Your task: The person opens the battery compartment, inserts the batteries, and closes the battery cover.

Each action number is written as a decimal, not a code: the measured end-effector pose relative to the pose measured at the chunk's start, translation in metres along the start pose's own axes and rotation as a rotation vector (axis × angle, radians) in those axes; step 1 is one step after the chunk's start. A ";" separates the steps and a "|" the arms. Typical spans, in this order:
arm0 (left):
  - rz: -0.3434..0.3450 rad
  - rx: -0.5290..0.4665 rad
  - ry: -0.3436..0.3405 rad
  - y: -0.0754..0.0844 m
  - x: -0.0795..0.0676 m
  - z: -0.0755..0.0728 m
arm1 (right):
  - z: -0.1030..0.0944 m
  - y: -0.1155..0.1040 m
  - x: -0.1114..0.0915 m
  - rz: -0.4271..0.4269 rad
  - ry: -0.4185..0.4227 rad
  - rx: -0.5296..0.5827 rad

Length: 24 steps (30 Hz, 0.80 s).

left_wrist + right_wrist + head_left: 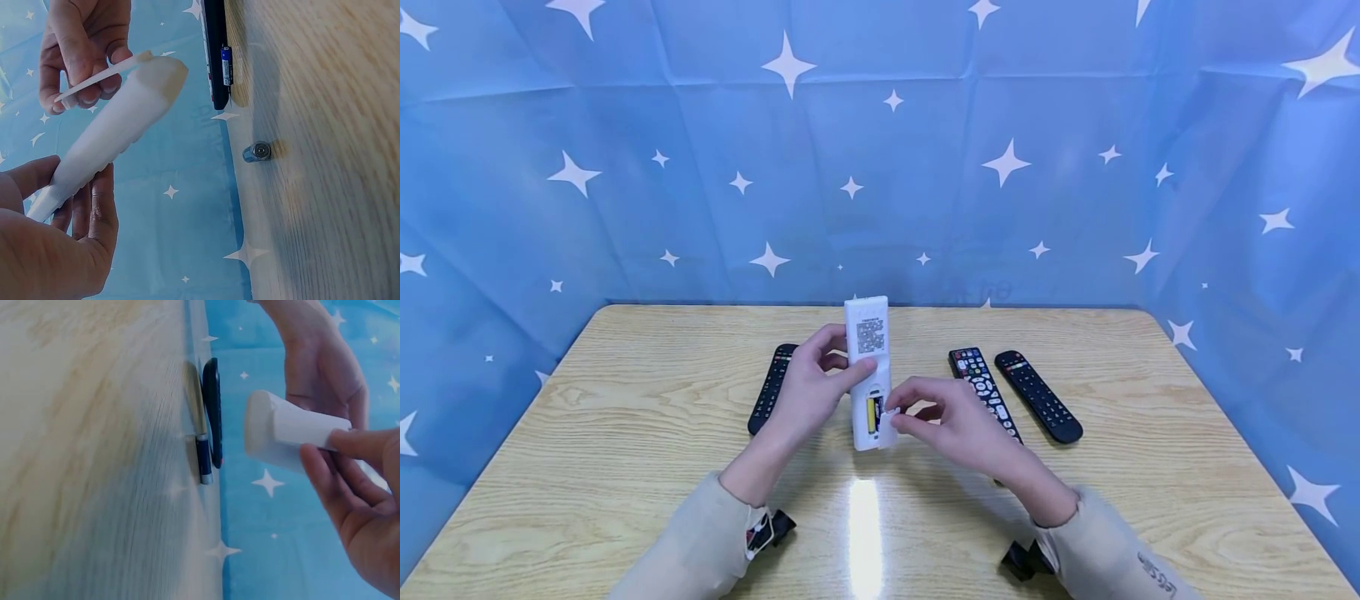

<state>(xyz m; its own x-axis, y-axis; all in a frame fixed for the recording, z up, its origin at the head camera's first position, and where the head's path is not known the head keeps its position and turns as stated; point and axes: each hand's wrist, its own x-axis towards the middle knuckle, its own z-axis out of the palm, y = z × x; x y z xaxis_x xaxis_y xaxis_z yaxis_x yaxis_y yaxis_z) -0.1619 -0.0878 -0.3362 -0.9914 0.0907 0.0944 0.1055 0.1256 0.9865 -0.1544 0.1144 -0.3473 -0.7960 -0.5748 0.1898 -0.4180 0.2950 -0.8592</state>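
A white remote control [871, 333] is held up over the table, its labelled back towards the head camera. My left hand [808, 383] grips it by the sides, thumb across the back. Low on that back the battery compartment is uncovered, and a yellow battery [872, 415] shows inside with a darker one beside it. My right hand [955, 421] pinches a white battery cover [887, 431] at the compartment's right side. In the left wrist view the cover [103, 76] stands at an angle to the remote, its end by the remote's lower end.
A black remote [767, 396] lies left, partly behind my left hand. To the right are a black remote with coloured buttons [981, 385] and another black remote [1039, 396]. A blue battery [227, 65] and another battery [257, 152] lie on the wooden table [587, 417].
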 end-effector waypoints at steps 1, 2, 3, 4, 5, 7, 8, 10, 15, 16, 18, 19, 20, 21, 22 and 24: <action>0.001 -0.002 -0.002 0.001 0.000 0.000 | 0.001 -0.001 0.000 -0.005 0.003 0.005; 0.001 -0.004 -0.006 0.001 0.000 0.000 | 0.002 -0.002 0.000 -0.011 0.006 0.007; 0.001 -0.005 -0.008 0.001 0.000 0.000 | 0.002 -0.002 0.000 -0.016 0.010 0.008; -0.001 -0.007 -0.010 0.002 -0.001 0.000 | 0.003 -0.002 0.000 -0.021 0.014 0.009; -0.003 -0.010 -0.012 0.002 -0.001 0.000 | 0.004 -0.003 -0.001 -0.029 0.019 0.010; -0.007 -0.018 -0.012 0.003 -0.001 0.000 | 0.005 -0.003 -0.001 -0.043 0.034 0.012; -0.009 -0.021 -0.009 0.003 -0.001 0.000 | 0.005 -0.002 -0.001 -0.050 0.043 0.014; -0.012 -0.027 -0.005 0.004 -0.001 -0.001 | 0.005 -0.002 -0.002 -0.066 0.059 0.034; -0.014 -0.029 -0.010 0.004 -0.002 -0.001 | 0.006 -0.002 -0.001 -0.095 0.089 0.070; -0.013 -0.028 -0.011 0.004 -0.002 0.000 | 0.006 -0.003 -0.001 -0.092 0.091 0.067; -0.012 -0.029 -0.015 0.003 -0.002 0.000 | 0.006 -0.004 -0.001 -0.080 0.090 0.053; -0.011 -0.031 -0.016 0.003 -0.002 0.000 | 0.006 -0.004 -0.001 -0.070 0.087 0.048; -0.009 -0.033 -0.018 0.003 -0.001 0.000 | 0.005 -0.004 -0.001 -0.060 0.084 0.042; -0.008 -0.032 -0.019 0.003 -0.001 0.001 | 0.005 -0.004 0.000 -0.055 0.082 0.038; -0.007 -0.029 -0.019 0.003 -0.001 0.001 | 0.005 -0.004 0.000 -0.050 0.079 0.034; -0.008 -0.028 -0.019 0.003 -0.002 0.001 | 0.004 -0.004 0.000 -0.040 0.068 0.031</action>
<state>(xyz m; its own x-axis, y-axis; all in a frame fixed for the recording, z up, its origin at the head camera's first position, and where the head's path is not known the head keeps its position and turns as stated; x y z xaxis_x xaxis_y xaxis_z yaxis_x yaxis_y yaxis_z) -0.1598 -0.0867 -0.3336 -0.9905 0.1090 0.0843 0.0951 0.0984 0.9906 -0.1511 0.1098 -0.3462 -0.8074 -0.5319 0.2556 -0.4374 0.2486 -0.8642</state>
